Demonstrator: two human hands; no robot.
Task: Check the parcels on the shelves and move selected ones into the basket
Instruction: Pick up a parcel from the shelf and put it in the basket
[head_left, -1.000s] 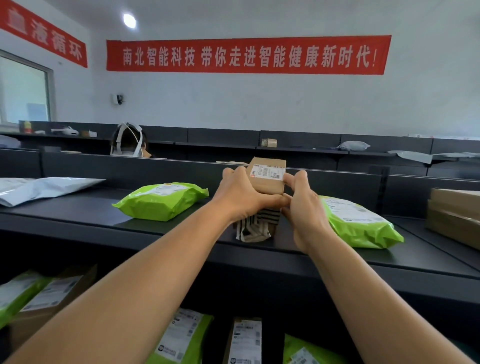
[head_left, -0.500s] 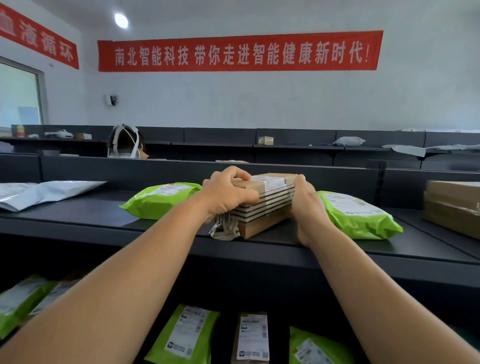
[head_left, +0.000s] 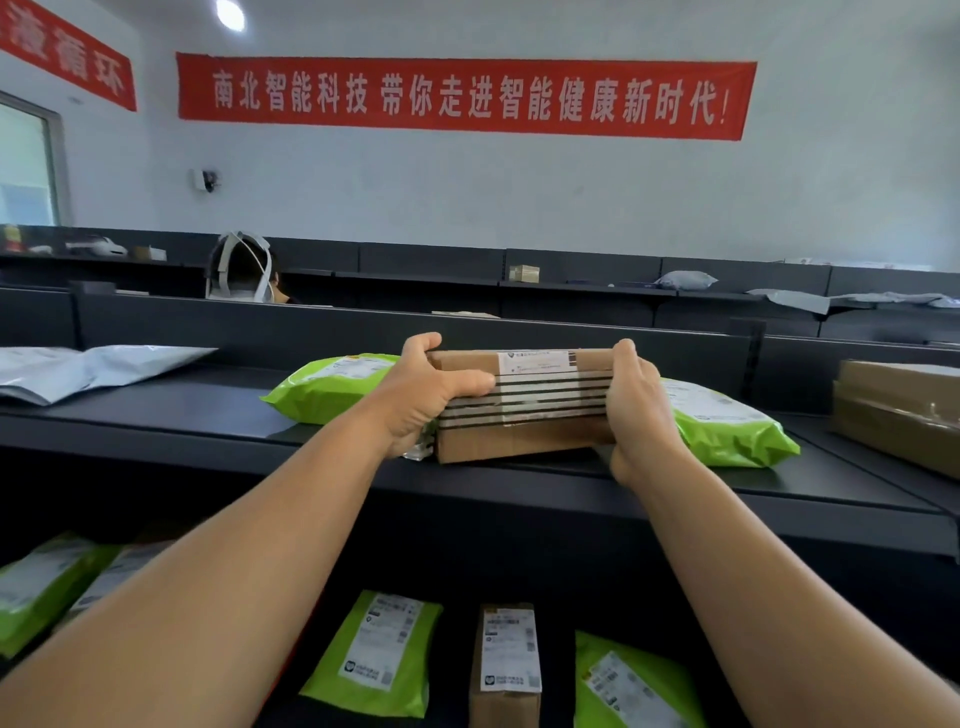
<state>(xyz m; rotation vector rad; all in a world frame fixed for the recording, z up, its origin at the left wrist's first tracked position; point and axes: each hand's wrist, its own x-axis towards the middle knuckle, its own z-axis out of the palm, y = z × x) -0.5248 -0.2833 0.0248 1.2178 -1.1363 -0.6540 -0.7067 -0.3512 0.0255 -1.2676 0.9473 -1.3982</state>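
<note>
Both hands are working the cardboard parcel (head_left: 524, 405) at the centre of the top shelf (head_left: 208, 415). The left hand (head_left: 421, 395) is clamping its grip on the nine o'clock end, thumb lying across the striped tape, while the right hand (head_left: 636, 400) is clamping the three o'clock end. The parcel is sitting flat, label up, between two green mailers (head_left: 322, 384) (head_left: 727, 421).

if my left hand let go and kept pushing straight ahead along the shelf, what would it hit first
Probably the dark back panel of the shelf, just behind the cardboard box that the left hand grips; depth is hard to judge.
</note>
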